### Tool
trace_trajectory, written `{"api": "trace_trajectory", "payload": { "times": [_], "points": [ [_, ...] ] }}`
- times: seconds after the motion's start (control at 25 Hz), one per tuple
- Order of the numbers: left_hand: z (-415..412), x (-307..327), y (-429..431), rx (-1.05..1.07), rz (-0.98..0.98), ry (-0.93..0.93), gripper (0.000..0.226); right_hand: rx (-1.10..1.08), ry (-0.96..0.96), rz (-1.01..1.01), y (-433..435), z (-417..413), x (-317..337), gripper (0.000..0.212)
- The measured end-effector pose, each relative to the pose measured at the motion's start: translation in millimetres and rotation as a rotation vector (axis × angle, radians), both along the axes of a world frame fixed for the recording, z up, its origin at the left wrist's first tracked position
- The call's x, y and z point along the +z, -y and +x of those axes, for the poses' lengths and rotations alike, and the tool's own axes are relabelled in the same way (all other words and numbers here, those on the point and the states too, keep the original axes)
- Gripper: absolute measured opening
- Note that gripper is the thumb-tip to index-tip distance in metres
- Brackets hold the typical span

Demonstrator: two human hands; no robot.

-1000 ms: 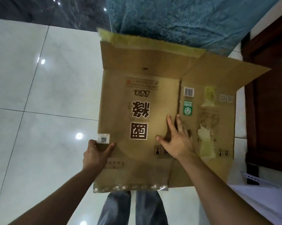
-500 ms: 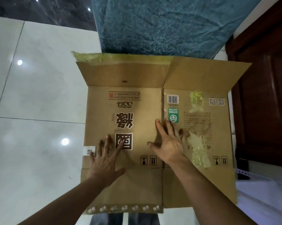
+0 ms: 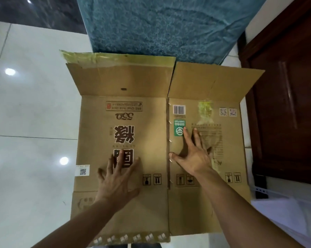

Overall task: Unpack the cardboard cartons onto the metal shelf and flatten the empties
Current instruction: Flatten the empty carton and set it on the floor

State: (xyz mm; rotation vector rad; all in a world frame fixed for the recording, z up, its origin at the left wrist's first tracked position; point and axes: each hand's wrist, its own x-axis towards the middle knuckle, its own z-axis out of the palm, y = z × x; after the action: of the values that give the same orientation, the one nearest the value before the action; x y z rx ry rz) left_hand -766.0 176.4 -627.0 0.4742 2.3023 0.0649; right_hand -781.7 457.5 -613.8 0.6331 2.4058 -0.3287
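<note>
Head view: we find the cardboard carton (image 3: 151,115) collapsed flat on the tiled floor (image 3: 34,104), flaps spread. Both hands are open, fingers splayed. The left hand (image 3: 118,183) presses the printed panel and the right hand (image 3: 194,158) presses the panel beside the stapled seam (image 3: 168,140). We advise even palm pressure outward from that seam, keeping fingers off the staples. The far flaps lie close to a teal cover (image 3: 160,27) and a dark wooden door (image 3: 285,104) stands near the right edge. Open floor lies left.
</note>
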Motion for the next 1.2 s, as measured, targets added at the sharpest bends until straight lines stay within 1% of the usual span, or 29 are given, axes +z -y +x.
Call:
{"api": "trace_trajectory", "payload": {
  "times": [0.08,0.16,0.2,0.28,0.36,0.4,0.48,0.56,0.6,0.64,0.72,0.76,0.84,0.96,1.0,1.08,1.12,1.2],
  "points": [
    [2.7,-7.5,-8.9,-0.018,-0.060,0.003,0.107,0.011,0.071,-0.023,-3.9,-2.9,-9.9,0.118],
    [-0.9,-5.4,-10.5,-0.026,-0.086,0.005,0.106,0.012,0.076,-0.028,-1.3,-8.4,-7.6,0.114],
    [-1.5,-3.0,-10.1,-0.022,-0.073,0.011,0.103,0.021,0.028,-0.005,-0.8,-9.3,-2.1,0.108],
    [-0.1,-3.5,-5.2,0.024,0.006,-0.069,0.095,0.085,-0.134,0.060,-2.3,-15.3,1.8,0.102],
    [2.4,-4.2,-1.8,0.093,0.041,-0.167,0.100,0.138,-0.167,0.001,-3.8,-34.6,-2.1,0.105],
    [3.0,-5.9,-2.8,0.110,0.028,-0.166,0.107,0.164,-0.138,-0.044,-3.0,-46.5,-7.0,0.108],
    [8.8,-12.9,-9.0,0.106,-0.014,-0.128,0.120,0.184,-0.020,-0.071,-2.3,-60.2,-17.3,0.109],
    [5.2,-11.9,-14.6,0.090,-0.052,-0.113,0.123,0.190,0.056,-0.046,-3.3,-68.9,-18.4,0.109],
    [5.7,-9.0,-15.9,0.082,-0.054,-0.095,0.123,0.201,0.050,-0.024,-3.1,-69.5,-12.2,0.108],
    [6.5,-4.7,-15.4,0.090,-0.046,-0.096,0.123,0.231,0.001,-0.002,-0.7,-68.6,-6.1,0.107],
    [12.6,2.7,-9.7,0.153,-0.019,-0.133,0.125,0.351,-0.114,-0.009,12.6,-64.5,1.9,0.110],
    [18.3,4.6,-3.9,0.215,-0.031,-0.121,0.127,0.439,-0.122,-0.033,25.4,-63.7,-0.5,0.113],
    [22.4,3.2,-6.4,0.267,-0.070,-0.064,0.129,0.518,-0.052,-0.005,32.3,-58.8,-8.7,0.119],
    [18.4,-0.7,-3.0,0.281,-0.116,-0.021,0.129,0.501,0.054,0.007,40.2,-68.8,-21.4,0.120],
    [18.8,1.9,-3.6,0.281,-0.107,0.007,0.129,0.497,0.062,0.010,41.9,-69.7,-17.3,0.117],
    [20.4,2.9,0.3,0.322,-0.040,-0.003,0.126,0.504,-0.051,0.056,51.0,-73.4,-11.8,0.105],
    [21.6,3.8,2.8,0.340,-0.015,-0.013,0.125,0.536,-0.112,0.083,57.4,-76.6,-7.0,0.098],
    [27.7,1.1,12.3,0.406,0.057,-0.063,0.117,0.665,-0.189,0.062,75.4,-87.3,-3.4,0.091]
  ]
}}
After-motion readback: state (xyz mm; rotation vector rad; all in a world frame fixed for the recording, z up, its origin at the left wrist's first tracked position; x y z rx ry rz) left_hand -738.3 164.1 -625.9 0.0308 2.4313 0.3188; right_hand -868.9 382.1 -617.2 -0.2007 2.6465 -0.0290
